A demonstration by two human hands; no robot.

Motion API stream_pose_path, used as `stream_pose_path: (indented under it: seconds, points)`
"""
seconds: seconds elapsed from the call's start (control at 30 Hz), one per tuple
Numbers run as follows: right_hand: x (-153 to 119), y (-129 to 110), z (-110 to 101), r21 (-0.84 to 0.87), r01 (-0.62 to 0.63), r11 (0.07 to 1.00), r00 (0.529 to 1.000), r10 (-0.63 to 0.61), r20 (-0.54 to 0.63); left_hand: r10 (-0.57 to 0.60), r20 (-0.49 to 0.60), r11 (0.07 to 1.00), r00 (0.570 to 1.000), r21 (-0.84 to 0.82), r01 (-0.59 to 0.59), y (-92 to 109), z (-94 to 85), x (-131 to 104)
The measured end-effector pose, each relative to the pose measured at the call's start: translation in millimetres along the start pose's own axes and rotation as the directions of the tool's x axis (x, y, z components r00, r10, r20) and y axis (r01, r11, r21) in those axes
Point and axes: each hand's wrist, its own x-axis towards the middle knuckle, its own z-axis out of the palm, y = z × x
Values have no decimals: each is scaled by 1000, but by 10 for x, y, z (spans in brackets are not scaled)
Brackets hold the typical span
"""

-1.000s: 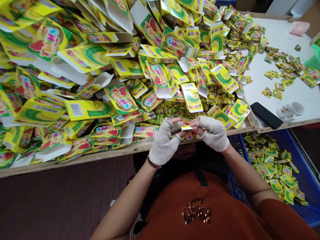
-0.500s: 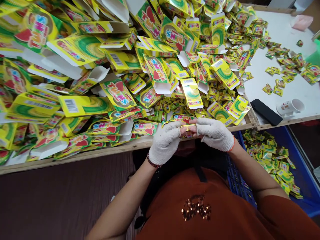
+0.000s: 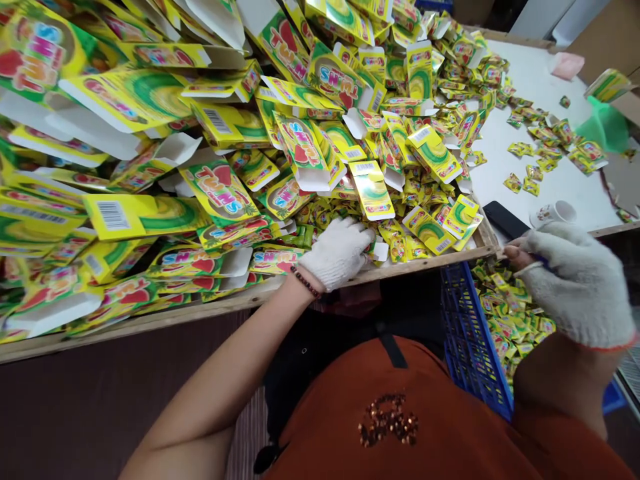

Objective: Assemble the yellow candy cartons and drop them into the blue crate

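Observation:
My left hand [image 3: 340, 248], in a white fingerless work glove, curls over a small yellow-green candy box at the table's front edge. Only the box's white end flap [image 3: 381, 252] sticks out past my fingers; the thumb is hidden. To the right, my right hand [image 3: 575, 280], gloved alike, hangs over the blue crate [image 3: 475, 333] with thumb and fingers drawn together. Whatever lies inside that grip is not visible. Under and beside the left hand are loose wrapped candies [image 3: 320, 212]; filled yellow boxes or packets [image 3: 515, 320] lie in the crate.
A large heap of open cartons [image 3: 220, 190] covers the left and middle of the table. A wooden rim [image 3: 240, 297] runs along its front. At the right are a black phone [image 3: 503, 220], a white cup [image 3: 554, 213], scattered candies [image 3: 533, 173] and a green plastic item [image 3: 603, 127].
My hands, earlier together around a small box at the front edge, are apart. The right has swung right over the crate; the left has reached down into the heap. The view has shifted right.

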Motion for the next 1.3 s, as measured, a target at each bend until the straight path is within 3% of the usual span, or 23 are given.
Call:
stream_pose_path:
  seconds: [0.1,0.17,0.23,0.3,0.43,0.5,0.57,0.7,0.8,0.87,0.93,1.03,1.13,1.3]
  points:
    - [-6,-188,333,231,35,972,987,-69,142,-65,93,991,994,122,53,21,5,166]
    - [-10,-355,708,377,14,926,968,-106,225,-98,63,987,993,136,88,43,-38,176]
    - [-35,-508,1095,494,-56,868,955,-98,280,-125,-37,987,991,94,128,79,-84,99]
    - [-67,-637,1423,600,-184,779,962,18,272,-170,-164,985,972,-13,170,140,-99,-37]
    - [-49,-828,1785,766,-252,591,967,176,183,-306,-393,933,867,-306,190,303,-3,-328]
    - [10,-880,1853,813,-226,537,970,198,139,-404,-438,864,803,-470,179,356,75,-426]
    - [75,-902,1900,850,-193,490,974,200,105,-505,-408,762,760,-625,170,367,144,-480]
    - [155,-899,1993,911,-111,398,979,204,30,-562,-314,581,765,-809,95,284,247,-495]
    - [184,-873,2003,871,-49,489,990,141,-24,-585,-345,501,734,-865,-8,202,298,-489]
    - [209,-849,1969,812,13,583,997,52,-53,-593,-405,535,696,-844,-36,161,311,-503]
    - [239,-825,1921,764,79,640,996,-25,-82,-554,-471,621,687,-783,-37,135,307,-528]
    - [283,-799,1861,740,111,664,994,-58,-97,-468,-550,729,692,-682,-49,126,295,-572]
    - [320,-790,1824,731,85,677,996,-43,-76,-441,-590,780,676,-625,-37,137,282,-604]
    - [336,-803,1809,742,86,665,996,-72,-52,-290,-584,845,758,-528,-84,108,171,-627]
